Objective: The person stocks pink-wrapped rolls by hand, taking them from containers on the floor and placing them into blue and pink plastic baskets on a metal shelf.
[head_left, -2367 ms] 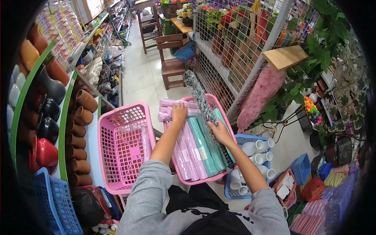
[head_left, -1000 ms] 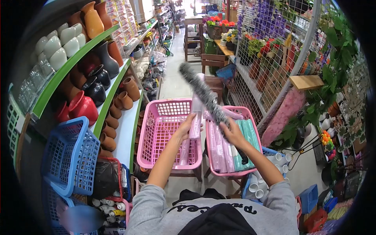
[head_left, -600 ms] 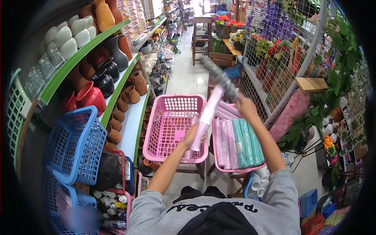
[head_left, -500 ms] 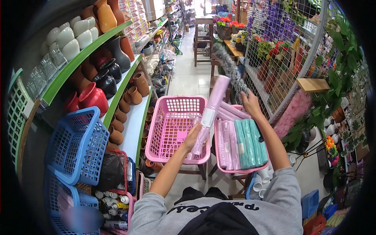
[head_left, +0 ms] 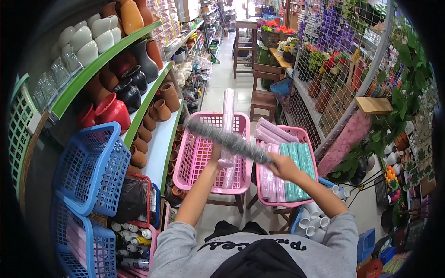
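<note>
My left hand [head_left: 215, 156] grips a pink plastic-wrapped roll [head_left: 228, 109] upright over the pink basket [head_left: 180, 178]; its fingers are partly hidden behind the roll and the duster. In my right hand [head_left: 284, 167] is the handle end of a fluffy grey duster [head_left: 222, 140], which slants up to the left across the front of the roll. Another pink roll [head_left: 229, 178] rests in the left basket. Beside it, a second pink basket [head_left: 311, 139] holds several pink packs [head_left: 270, 185] and teal packs [head_left: 296, 162] in clear wrap, with loose pink rolls [head_left: 276, 131] at its back.
Shelves [head_left: 157, 134] of clay pots and vases line the left, with blue baskets [head_left: 95, 171] in front. A wire rack [head_left: 343, 69] of artificial flowers stands at right. A wooden chair [head_left: 265, 90] sits ahead in the aisle. White cylinders [head_left: 311, 222] fill a blue container below.
The duster has swung from pointing up and away at the right to lying across the roll on the left. My left hand has turned the roll more upright and moved it slightly left.
</note>
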`<state>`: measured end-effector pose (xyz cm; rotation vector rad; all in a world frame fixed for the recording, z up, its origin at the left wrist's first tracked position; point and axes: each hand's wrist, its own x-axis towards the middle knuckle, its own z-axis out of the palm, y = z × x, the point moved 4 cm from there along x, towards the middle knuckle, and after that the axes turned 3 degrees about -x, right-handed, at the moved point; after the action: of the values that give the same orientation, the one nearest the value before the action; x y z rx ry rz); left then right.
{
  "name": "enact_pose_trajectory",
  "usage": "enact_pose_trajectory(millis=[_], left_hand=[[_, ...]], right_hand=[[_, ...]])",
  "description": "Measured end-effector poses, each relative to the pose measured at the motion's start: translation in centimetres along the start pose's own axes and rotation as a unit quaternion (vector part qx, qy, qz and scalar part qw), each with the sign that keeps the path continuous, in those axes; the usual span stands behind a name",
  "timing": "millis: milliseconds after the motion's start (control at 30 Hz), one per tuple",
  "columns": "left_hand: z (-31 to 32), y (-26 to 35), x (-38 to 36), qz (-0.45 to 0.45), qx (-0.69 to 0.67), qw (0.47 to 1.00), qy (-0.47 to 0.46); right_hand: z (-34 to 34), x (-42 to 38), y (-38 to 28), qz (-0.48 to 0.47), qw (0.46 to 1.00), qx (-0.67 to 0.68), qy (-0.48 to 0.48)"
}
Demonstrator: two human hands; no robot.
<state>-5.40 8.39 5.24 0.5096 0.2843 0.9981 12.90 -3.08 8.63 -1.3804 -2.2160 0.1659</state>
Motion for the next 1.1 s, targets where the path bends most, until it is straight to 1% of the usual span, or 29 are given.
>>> enact_pose_trajectory(millis=[33, 67, 100, 133, 167, 200, 233, 267, 333, 367, 400, 433, 467, 500, 533, 567, 600, 667, 700, 733, 800, 833, 867, 933, 967, 1000, 1033, 1067, 1100], left_hand=[[1.3, -0.1, -0.6, -0.109, -0.121, 0.971, -0.175], [-1.4, -1.1, 0.5, -0.196, -0.191, 0.934, -0.23], [-3.9, -1.7, 0.8, -0.18, -0.121, 0.962, -0.167], [-5.5, -2.0, 0.9, -0.162, -0.05, 0.98, -0.103], [-3.8, -1.9, 0.3, -0.163, -0.048, 0.98, -0.102], [-2.0, -2.2, -0.4, -0.134, -0.034, 0.984, -0.11], [-0.6, -2.2, -0.9, -0.105, -0.02, 0.987, -0.118], [-0.6, -2.5, -1.1, -0.105, -0.019, 0.987, -0.117], [-0.8, -2.6, -1.5, -0.053, 0.15, 0.981, -0.113], [-1.3, -2.6, -1.8, -0.089, 0.179, 0.975, -0.092], [-1.8, -2.6, -2.3, -0.127, 0.208, 0.967, -0.07], [-0.6, -2.7, -2.6, -0.149, 0.125, 0.974, -0.116], [0.9, -2.6, -3.0, -0.169, 0.043, 0.971, -0.162], [1.3, -2.6, -3.5, -0.169, 0.042, 0.971, -0.162], [1.4, -2.7, -4.1, -0.184, 0.001, 0.972, -0.144], [1.4, -2.5, -4.3, -0.197, -0.039, 0.971, -0.127], [1.5, -2.3, -4.1, -0.194, -0.036, 0.972, -0.129], [1.5, -2.1, -4.1, -0.143, -0.025, 0.979, -0.142], [0.7, -2.0, -3.4, -0.099, 0.032, 0.98, -0.167], [0.1, -2.1, -2.7, -0.099, 0.03, 0.981, -0.165], [-1.3, -1.9, -1.2, -0.112, 0.099, 0.986, -0.068], [-1.4, -1.7, -0.9, -0.128, 0.078, 0.988, -0.049], [-1.6, -1.5, -0.7, -0.129, 0.078, 0.987, -0.05], [-1.7, -1.2, 0.0, -0.103, 0.094, 0.987, -0.083], [-1.9, -0.9, 0.4, -0.072, 0.111, 0.989, -0.069], [-2.0, -0.9, 0.8, -0.073, 0.111, 0.989, -0.069], [-1.8, -0.6, 1.1, -0.056, 0.103, 0.992, -0.05], [-1.8, -0.3, 1.3, -0.037, 0.095, 0.994, -0.031], [-1.6, -0.4, 1.7, -0.036, 0.069, 0.997, -0.015]], right_hand=[[0.0, -0.2, -1.1, -0.048, 0.998, -0.033, -0.016], [-0.1, -0.4, -2.1, -0.095, 0.993, -0.066, -0.031], [0.2, -0.4, -1.7, -0.106, 0.989, -0.098, -0.028], [-0.1, -0.2, -1.5, -0.106, 0.989, -0.097, -0.028], [-0.6, 0.3, -1.3, -0.112, 0.985, -0.127, -0.023], [-1.0, 0.7, -1.0, -0.117, 0.981, -0.156, -0.019], [-1.2, 0.9, -0.6, -0.145, 0.976, -0.158, -0.026], [-1.5, 1.0, -0.1, -0.145, 0.977, -0.157, -0.025], [-2.2, 1.2, 0.5, -0.186, 0.955, -0.228, -0.037], [-2.7, 1.7, 1.5, -0.187, 0.954, -0.236, -0.019], [-2.7, 2.5, 3.9, -0.15, 0.957, -0.249, 0.02], [-4.4, 3.9, 4.9, -0.083, 0.974, -0.207, 0.049], [-6.6, 5.0, 5.7, -0.043, 0.966, -0.175, 0.185], [-8.5, 6.4, 7.2, 0.208, 0.972, -0.033, 0.104], [-10.8, 7.1, 5.8, 0.283, 0.944, 0.101, 0.134], [-10.6, 7.2, 7.7, 0.224, 0.941, 0.128, 0.22], [-10.4, 7.2, 9.5, 0.162, 0.926, 0.153, 0.304], [-10.0, 6.8, 8.3, 0.157, 0.925, 0.172, 0.299], [-9.5, 6.4, 7.6, 0.155, 0.923, 0.191, 0.295], [-8.6, 6.4, 7.4, 0.137, 0.926, 0.201, 0.289], [-8.0, 6.0, 4.7, 0.164, 0.941, 0.161, 0.25], [-7.4, 6.0, 4.2, 0.148, 0.951, 0.136, 0.237], [-6.9, 6.0, 3.4, 0.139, 0.957, 0.153, 0.203], [-5.2, 5.7, 2.5, 0.087, 0.964, 0.15, 0.2], [-4.5, 5.4, 2.2, 0.086, 0.973, 0.132, 0.168], [-3.9, 5.1, 1.8, 0.085, 0.981, 0.113, 0.135], [-3.1, 4.6, 1.3, 0.097, 0.984, 0.123, 0.09], [-2.5, 4.0, 0.4, 0.088, 0.985, 0.132, 0.07], [-1.3, 3.0, 0.1, 0.031, 0.994, 0.088, 0.049]])
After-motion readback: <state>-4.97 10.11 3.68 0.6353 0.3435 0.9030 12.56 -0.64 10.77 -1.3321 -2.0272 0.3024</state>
